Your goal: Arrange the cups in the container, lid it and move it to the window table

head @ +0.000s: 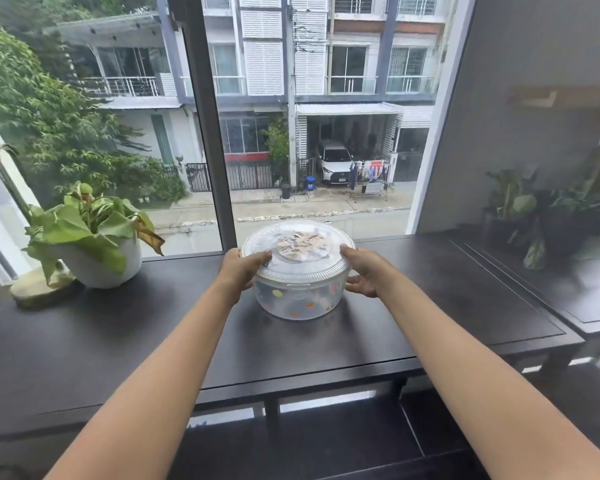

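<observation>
A round clear plastic container stands on the dark window table, close to the glass. Its clear ribbed lid with a printed round label sits on top. Coloured shapes show faintly through the wall; the cups inside cannot be made out clearly. My left hand grips the container's left side at the lid rim, thumb on top. On the opposite side, my right hand holds the rim, fingers curled under it.
A white pot with a green leafy plant stands on a wooden slice at the table's left. A second dark table adjoins on the right beside a dark reflective wall. The window frame post rises behind the container.
</observation>
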`<state>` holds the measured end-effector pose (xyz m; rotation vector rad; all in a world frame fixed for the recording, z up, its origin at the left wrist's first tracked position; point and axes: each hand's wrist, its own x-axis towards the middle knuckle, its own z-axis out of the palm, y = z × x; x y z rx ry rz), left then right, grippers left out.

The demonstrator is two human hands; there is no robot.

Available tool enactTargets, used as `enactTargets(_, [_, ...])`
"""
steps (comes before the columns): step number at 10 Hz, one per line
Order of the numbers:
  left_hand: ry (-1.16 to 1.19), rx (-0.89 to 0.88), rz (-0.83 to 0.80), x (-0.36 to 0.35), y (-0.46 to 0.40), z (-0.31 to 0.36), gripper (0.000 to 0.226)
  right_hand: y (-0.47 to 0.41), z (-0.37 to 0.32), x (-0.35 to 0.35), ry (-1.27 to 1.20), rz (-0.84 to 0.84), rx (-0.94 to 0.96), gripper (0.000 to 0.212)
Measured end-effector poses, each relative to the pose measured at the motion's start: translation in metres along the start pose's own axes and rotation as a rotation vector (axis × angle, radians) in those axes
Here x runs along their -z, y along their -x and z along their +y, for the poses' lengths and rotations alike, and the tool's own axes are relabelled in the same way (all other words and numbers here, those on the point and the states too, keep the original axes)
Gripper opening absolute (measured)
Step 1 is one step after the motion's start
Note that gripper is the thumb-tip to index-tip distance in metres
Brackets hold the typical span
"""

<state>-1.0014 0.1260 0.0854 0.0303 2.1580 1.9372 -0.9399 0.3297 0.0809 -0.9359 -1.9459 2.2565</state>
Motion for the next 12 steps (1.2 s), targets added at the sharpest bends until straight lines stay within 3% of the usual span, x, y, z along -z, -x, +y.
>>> enactTargets(3, [0.066, 0.077, 0.058, -0.004, -0.046, 0.004, 0.050, -0.036, -0.019, -0.017, 0.026, 0.060, -0.016, 0.041])
enactTargets(5, [0.054, 0.098, 0.074, -0.005, -0.067, 0.005, 0.051, -0.053, -0.024, -0.023, 0.011, 0.053, -0.003, 0.027])
enactTargets(9, [-0.049, 0.076, 0.189, -0.007, -0.092, 0.000, 0.062, -0.068, -0.032, -0.033, 0.005, 0.089, -0.004, 0.039])
enactTargets(10, [-0.144, 0.038, 0.271, -0.010, -0.085, 0.003, 0.069, -0.061, -0.033, -0.033, 0.001, 0.108, -0.005, 0.040])
enactTargets(11, [-0.269, -0.101, 0.388, -0.001, -0.053, 0.005, 0.075, -0.040, -0.032, -0.026, 0.070, 0.162, 0.113, 0.065])
enactTargets(12, [-0.311, -0.314, 0.446, 0.014, -0.022, -0.008, 0.062, -0.015, -0.034, -0.015, 0.076, 0.179, 0.277, 0.057])
